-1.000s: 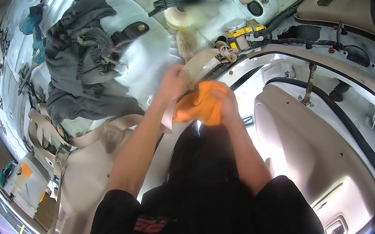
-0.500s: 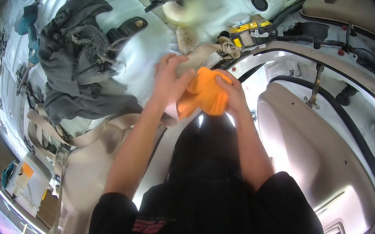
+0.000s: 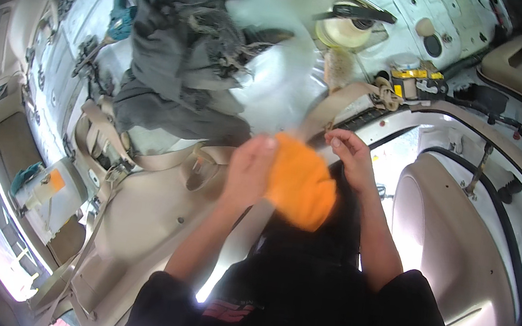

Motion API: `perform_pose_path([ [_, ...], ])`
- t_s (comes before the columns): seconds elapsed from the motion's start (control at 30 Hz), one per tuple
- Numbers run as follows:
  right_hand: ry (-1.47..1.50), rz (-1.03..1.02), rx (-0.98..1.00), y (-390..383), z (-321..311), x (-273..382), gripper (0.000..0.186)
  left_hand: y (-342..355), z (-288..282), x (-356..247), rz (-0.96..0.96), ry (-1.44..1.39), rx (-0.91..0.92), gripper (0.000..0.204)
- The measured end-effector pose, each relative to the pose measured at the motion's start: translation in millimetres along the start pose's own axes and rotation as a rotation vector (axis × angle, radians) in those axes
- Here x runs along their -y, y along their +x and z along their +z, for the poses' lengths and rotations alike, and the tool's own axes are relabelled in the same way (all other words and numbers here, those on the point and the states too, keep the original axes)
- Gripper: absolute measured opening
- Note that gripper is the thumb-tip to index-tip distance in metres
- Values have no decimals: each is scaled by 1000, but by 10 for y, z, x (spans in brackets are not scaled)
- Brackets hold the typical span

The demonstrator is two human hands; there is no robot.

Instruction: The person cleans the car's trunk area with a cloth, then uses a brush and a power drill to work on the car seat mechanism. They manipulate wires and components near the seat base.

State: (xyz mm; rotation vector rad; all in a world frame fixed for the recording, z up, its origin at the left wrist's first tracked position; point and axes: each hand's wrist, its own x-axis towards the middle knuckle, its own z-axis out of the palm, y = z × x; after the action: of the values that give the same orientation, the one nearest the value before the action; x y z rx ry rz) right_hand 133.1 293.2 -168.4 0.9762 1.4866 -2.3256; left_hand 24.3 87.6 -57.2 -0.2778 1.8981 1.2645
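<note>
Cloth, bright orange and soft (image 3: 303,182), hangs from the bare left hand (image 3: 248,169), in front of the black shirt (image 3: 316,300). The left fingers grip its left edge. A moment ago the right hand (image 3: 354,161) held this cloth, and the left hand was open beside it. Now the cloth has gone over to the left hand and hangs more spread out. That means the right hand is free: its fingers are half bent, off the cloth, and I see nothing in them.

Past the hands is a round, cream-coloured tub (image 3: 340,34). A long black thing (image 3: 361,12) lies across it, so I can't tell what is inside. A tan plastic cup-shaped hollow (image 3: 191,175) sits left of the left hand; I can't make out if it holds anything. Far to the left is a cloudy white plastic box (image 3: 65,217) with an orange patch. A crumpled teal thing (image 3: 26,178) is at its edge, but its inside is too blurry to tell.
</note>
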Motion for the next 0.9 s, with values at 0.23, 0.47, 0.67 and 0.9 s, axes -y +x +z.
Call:
perform_pose_path([
  [0.23,-22,-14,185,177,527,-5,24,-962,-1948,-1134,230,290,-656,36],
  [0.47,-42,-1,212,161,781,37,25,-221,-2952,-494,583,1714,-1315,46],
  [0.67,-183,24,91,14,452,-111,23,585,-1529,-77,396,592,-718,47],
  [0.9,-400,-509,153,-94,1229,342,37,296,-1306,-267,561,68,-491,15],
])
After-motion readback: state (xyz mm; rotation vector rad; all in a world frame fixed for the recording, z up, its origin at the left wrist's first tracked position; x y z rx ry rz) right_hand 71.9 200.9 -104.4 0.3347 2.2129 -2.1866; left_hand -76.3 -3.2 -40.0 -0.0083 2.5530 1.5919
